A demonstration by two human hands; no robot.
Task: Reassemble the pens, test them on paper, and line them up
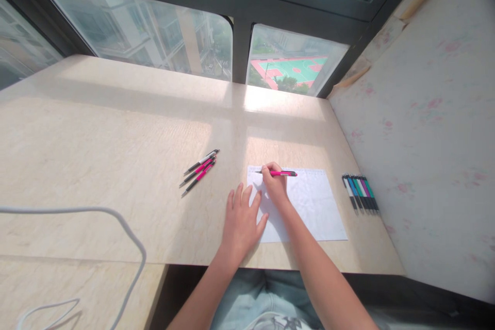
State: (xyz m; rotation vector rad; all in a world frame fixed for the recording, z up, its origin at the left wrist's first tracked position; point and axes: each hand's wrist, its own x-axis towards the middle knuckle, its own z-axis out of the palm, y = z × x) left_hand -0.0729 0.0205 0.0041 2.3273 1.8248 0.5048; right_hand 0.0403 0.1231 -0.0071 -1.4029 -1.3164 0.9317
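Note:
A white sheet of paper lies on a pale marble desk. My right hand is closed round a pink pen, whose tip rests at the sheet's top left corner. My left hand lies flat with its fingers spread on the desk, its thumb side touching the paper's left edge. Three pens, two pink and one white, lie in a row to the left of my hands. Several more pens in blue, green, purple and white lie side by side to the right of the sheet.
A white cable loops over the desk's front left part. Dark-framed windows run along the far edge. A pale wall with faint pink marks closes the right side. My lap in light jeans shows below the front edge.

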